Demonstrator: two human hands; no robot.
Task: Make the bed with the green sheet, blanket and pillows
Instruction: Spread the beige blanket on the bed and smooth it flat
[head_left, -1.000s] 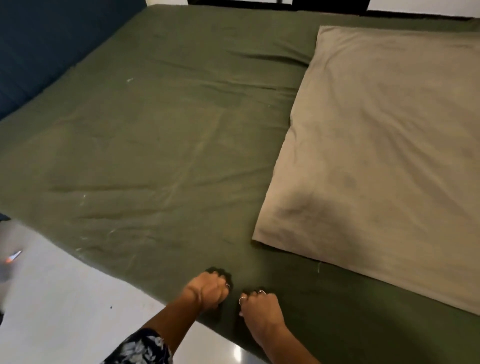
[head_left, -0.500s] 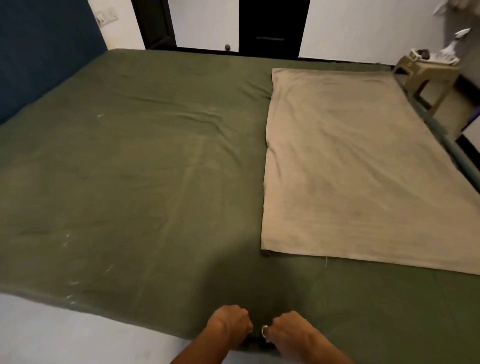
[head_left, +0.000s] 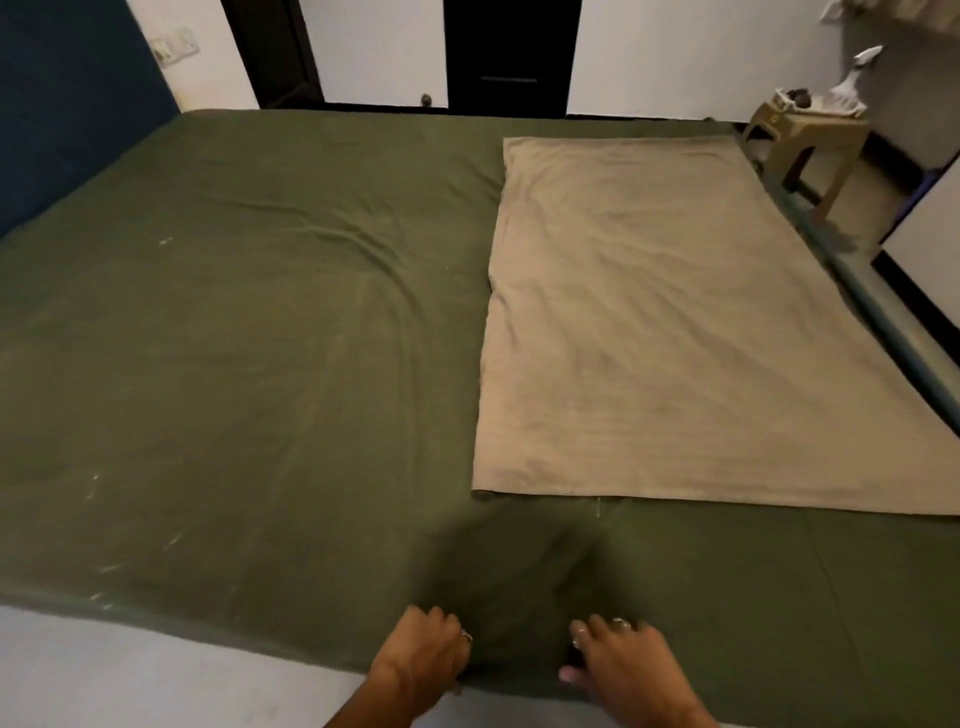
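Observation:
A dark green sheet (head_left: 249, 364) covers the whole bed, with soft creases across its middle. A flat beige blanket (head_left: 675, 338) lies spread over the bed's right half. At the near edge my left hand (head_left: 426, 654) and my right hand (head_left: 618, 660) both grip the green sheet's hem with curled fingers, a short gap of sheet between them. No pillows are in view.
A dark blue headboard (head_left: 67, 104) rises at the far left. A small stool (head_left: 800, 145) with clutter on top stands past the bed's far right corner. Dark doors (head_left: 509, 52) and white walls close the back. Pale floor (head_left: 130, 675) runs along the near edge.
The view has lifted and swung, so the far wall, doors and stool now show. My hands stay on the sheet's near edge and have spread slightly apart.

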